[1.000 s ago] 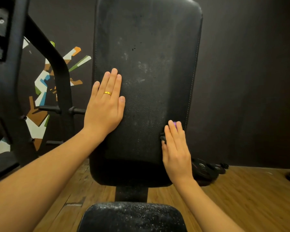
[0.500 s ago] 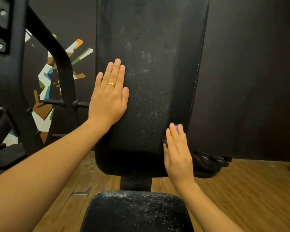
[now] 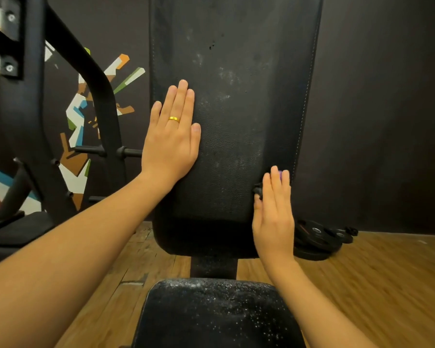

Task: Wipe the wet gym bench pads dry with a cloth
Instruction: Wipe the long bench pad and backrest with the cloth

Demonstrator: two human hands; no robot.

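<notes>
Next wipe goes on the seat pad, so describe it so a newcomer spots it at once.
Find the tall upright back pad filling the middle of the view. Straight below it, at the bottom edge, sits the smaller seat pad. Unlike the back pad, it lies flat and is speckled with pale droplets.

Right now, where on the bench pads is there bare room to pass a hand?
The back pad is bare between the left hand and right hand, and above both. Crowded at its lower right edge, where the right hand presses a cloth. The seat pad is uncovered.
</notes>
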